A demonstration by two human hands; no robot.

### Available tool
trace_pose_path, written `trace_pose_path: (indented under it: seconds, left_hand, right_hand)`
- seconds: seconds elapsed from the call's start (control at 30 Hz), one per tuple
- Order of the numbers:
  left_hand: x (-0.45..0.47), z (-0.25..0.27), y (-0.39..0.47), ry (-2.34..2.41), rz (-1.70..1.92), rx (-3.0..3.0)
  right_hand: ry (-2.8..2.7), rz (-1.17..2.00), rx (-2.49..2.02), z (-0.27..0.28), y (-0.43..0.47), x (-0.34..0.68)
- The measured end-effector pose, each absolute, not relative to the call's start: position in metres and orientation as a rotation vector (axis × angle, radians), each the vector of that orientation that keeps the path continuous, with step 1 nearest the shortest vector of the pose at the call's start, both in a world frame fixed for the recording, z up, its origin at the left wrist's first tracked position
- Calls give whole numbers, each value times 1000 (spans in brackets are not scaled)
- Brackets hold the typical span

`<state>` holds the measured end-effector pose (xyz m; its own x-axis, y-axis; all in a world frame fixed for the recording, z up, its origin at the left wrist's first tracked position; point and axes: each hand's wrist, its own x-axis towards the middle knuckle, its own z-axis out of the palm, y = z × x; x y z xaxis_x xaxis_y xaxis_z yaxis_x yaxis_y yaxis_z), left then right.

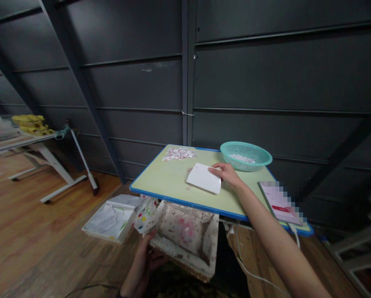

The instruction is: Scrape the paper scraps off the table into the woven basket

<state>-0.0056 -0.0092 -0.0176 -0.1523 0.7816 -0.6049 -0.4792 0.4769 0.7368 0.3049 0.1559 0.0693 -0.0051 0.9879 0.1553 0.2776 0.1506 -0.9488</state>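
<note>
The right hand (225, 171) grips a white card (204, 179), a green basket (246, 166) just beyond that hand. The left hand (149, 253) grasps a stained box (180, 249) at its right.

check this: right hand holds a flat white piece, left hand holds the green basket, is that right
No, the left hand holds the stained open box, as the head view shows; the green basket is on the table. The rest stands.
</note>
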Motion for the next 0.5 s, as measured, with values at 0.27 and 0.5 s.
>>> trace_pose_path:
  seconds: [0.27,0.5]
  left_hand:
    - [-12,-22,-7,1335,1112,300]
    - [-11,-18,-7,1354,1135,311]
  right_hand:
    - [-1518,661,-1396,63,166,318]
    - [-1619,687,-1365,62,164,316]
